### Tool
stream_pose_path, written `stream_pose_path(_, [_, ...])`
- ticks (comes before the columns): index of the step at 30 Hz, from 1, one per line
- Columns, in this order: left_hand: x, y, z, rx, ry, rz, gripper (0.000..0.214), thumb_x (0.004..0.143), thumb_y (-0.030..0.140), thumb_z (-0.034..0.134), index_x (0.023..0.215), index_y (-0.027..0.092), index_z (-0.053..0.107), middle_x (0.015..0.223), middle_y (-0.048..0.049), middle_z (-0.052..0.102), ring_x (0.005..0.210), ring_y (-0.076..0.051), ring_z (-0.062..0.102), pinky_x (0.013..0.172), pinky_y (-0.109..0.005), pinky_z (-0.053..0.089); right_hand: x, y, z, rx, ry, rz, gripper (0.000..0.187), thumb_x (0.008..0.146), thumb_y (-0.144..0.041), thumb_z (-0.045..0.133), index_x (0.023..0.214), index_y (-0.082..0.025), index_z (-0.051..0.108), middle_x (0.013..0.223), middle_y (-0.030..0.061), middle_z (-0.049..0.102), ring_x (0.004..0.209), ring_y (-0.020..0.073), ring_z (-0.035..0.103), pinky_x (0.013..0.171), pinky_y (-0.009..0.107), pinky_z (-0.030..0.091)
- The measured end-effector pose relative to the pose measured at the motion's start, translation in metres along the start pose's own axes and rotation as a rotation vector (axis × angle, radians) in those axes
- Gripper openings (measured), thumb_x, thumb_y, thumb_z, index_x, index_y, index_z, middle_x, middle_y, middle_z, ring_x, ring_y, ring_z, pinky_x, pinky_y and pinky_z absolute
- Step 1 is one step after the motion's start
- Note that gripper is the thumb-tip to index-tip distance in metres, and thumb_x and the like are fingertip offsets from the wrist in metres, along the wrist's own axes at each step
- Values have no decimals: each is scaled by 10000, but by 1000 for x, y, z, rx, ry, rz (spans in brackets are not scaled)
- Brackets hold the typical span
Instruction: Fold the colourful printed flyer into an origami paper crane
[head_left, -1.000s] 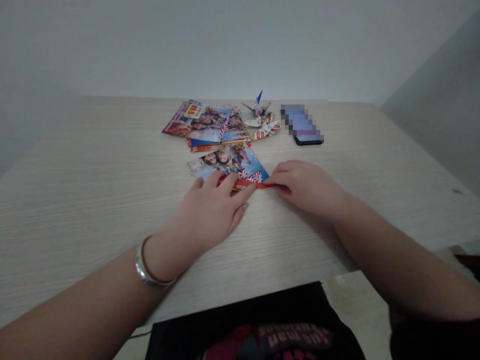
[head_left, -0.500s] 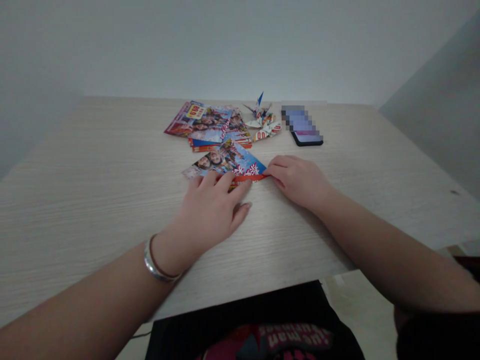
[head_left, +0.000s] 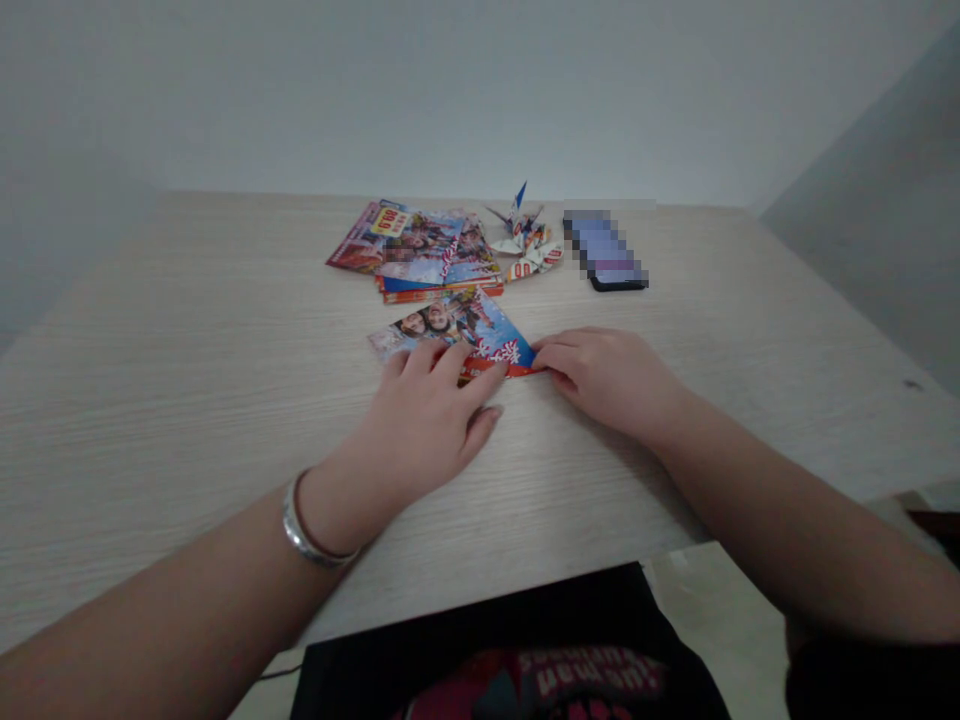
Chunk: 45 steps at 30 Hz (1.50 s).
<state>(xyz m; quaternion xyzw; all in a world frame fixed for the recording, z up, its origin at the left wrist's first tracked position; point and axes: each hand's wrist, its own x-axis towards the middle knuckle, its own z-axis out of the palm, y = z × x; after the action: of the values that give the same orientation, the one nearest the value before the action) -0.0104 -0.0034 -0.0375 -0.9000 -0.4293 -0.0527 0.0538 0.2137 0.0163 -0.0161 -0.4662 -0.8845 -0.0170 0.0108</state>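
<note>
A colourful printed sheet of paper [head_left: 457, 325], folded into a flat triangle, lies on the light wooden table [head_left: 187, 340]. My left hand [head_left: 424, 420] rests flat on its near edge with fingers stretched out, pressing it down. My right hand [head_left: 607, 375] pinches the sheet's right-hand corner between fingertips and thumb. A silver bangle and a thin cord sit on my left wrist.
Behind the sheet lies a loose stack of similar printed sheets [head_left: 412, 250]. A folded paper crane [head_left: 525, 240] stands to their right, and a phone [head_left: 607, 255] lies further right. The table's near edge runs just above my dark shirt.
The folded sheet and both hands shifted slightly away and back toward me. The grip on it stays the same.
</note>
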Motion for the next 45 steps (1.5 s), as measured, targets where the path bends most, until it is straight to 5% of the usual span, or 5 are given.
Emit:
stream_pose_path(7, [4,1,-6,46,-4,-5,467,1003,440,417,1415,273,559,1194,-173,616,1114,-397,563,918,-580,470,10,14,6,-100,101,34,219,970,-155,512,1030,-176,722,1051,86,760,935,243,674,701,344,460])
stream_pose_path(12, [0,2,-9,53,16,-24,532,983,510,453,1442,256,539,1199,-168,617,1135,-393,564,981,-596,449,15,12,12,-65,243,-139,272,984,-147,481,1105,-161,724,1139,108,730,1035,251,612,855,363,482])
stream_pose_path(21, [1,-1,-1,-120,79,12,521,993,332,494,1429,48,511,1305,-195,594,1221,-336,530,1084,-489,454,10,12,15,183,222,-80,271,922,-140,577,1128,-156,752,1049,102,740,975,220,645,917,353,497])
stream_pose_path(34, [2,-4,4,-287,125,-86,254,947,262,541,1102,121,686,1080,-125,652,1053,-270,596,964,-442,524,5,5,16,110,186,-108,234,939,-147,532,1085,-171,713,1067,94,736,980,225,633,893,346,477])
stream_pose_path(45, [-2,-22,6,-460,64,164,255,989,314,522,1028,214,753,1201,-53,722,1170,-215,625,1091,-432,456,3,2,21,147,152,-219,217,940,-171,542,957,-194,757,957,68,732,935,209,631,838,325,473])
